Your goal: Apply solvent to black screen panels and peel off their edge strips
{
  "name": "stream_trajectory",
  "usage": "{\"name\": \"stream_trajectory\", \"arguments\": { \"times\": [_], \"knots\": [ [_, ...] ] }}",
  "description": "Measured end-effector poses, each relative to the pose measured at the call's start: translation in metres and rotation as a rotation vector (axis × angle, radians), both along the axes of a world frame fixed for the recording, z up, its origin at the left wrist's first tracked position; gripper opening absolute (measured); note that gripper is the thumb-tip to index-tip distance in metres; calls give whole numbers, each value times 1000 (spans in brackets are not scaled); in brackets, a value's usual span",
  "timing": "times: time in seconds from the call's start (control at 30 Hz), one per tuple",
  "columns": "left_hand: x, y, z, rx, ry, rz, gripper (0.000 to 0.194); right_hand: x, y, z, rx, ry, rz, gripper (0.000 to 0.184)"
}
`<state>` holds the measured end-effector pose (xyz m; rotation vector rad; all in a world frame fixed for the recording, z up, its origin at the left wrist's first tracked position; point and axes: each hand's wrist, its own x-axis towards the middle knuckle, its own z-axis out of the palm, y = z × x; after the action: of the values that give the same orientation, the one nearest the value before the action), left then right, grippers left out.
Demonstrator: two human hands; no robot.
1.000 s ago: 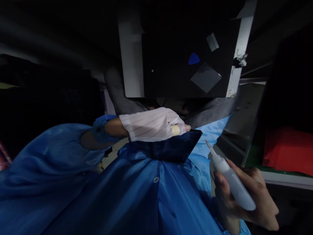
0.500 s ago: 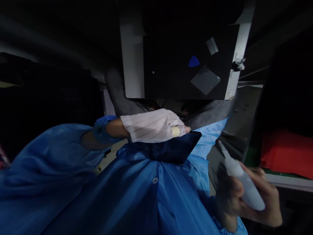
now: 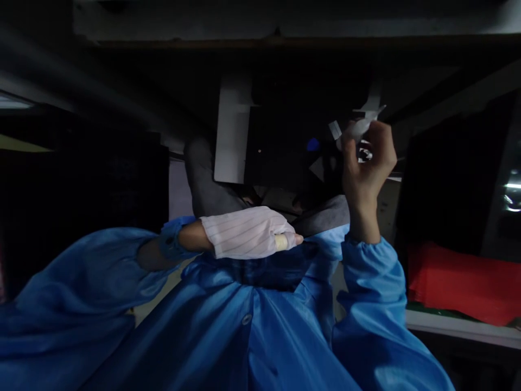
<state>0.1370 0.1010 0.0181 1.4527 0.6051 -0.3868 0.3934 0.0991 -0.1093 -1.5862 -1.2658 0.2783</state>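
Note:
My left hand (image 3: pixel 248 232), in a white striped fingerless glove with tape on one finger, lies closed on a dark flat panel (image 3: pixel 280 266) resting on my lap against the blue coat. My right hand (image 3: pixel 366 163), bare, is raised over the far black work surface (image 3: pixel 280 157). Its fingers are curled round a white squeeze bottle (image 3: pixel 358 129), of which only the upper part shows. A small blue pick (image 3: pixel 312 144) and a pale square piece (image 3: pixel 335 130) lie on the black surface just left of that hand.
A white upright post (image 3: pixel 230 130) borders the black surface on its left. Red material (image 3: pixel 456 282) lies on a shelf at the right, above a pale ledge (image 3: pixel 464 328). Dark shelving fills the left side and the top of the view.
My right hand has risen with the white bottle from beside my lap at the lower right up to the black surface. The view has tilted upward. My left hand has stayed on the panel.

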Motion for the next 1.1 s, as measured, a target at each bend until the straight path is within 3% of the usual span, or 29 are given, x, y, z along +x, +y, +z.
{"name": "stream_trajectory", "arguments": {
  "times": [0.07, 0.17, 0.33, 0.47, 0.63, 0.8, 0.87, 0.97, 1.1],
  "knots": [
    [-2, 0, 1, -12, -9, 12, 53, 10, 22, -10, -3, -15, 22, 18],
    [-3, 0, 1, -5, -47, 27, 54, 21, 35, -17, -22, 8, 65, 24],
    [0, 0, -2, 89, -140, -5, 56, 25, 19, -8, -115, 17, 115, 33],
    [0, -1, -3, 103, -169, 3, 58, 27, 14, -5, -164, -76, 57, 39],
    [0, -2, -2, 104, -184, 16, 58, 32, 44, -7, -241, -184, 48, 40],
    [2, -1, -1, 124, -187, -11, 58, 34, 70, 7, -390, -237, 124, 34],
    [1, -1, -2, 126, -178, -5, 57, 34, 61, 12, -360, -231, 106, 40],
    [-1, 0, -6, 137, -165, 2, 54, 32, 25, 16, -313, -294, 52, 44],
    [-1, 0, -12, 100, -172, -4, 52, 28, -23, 14, -438, -430, 137, 59]
  ]
}}
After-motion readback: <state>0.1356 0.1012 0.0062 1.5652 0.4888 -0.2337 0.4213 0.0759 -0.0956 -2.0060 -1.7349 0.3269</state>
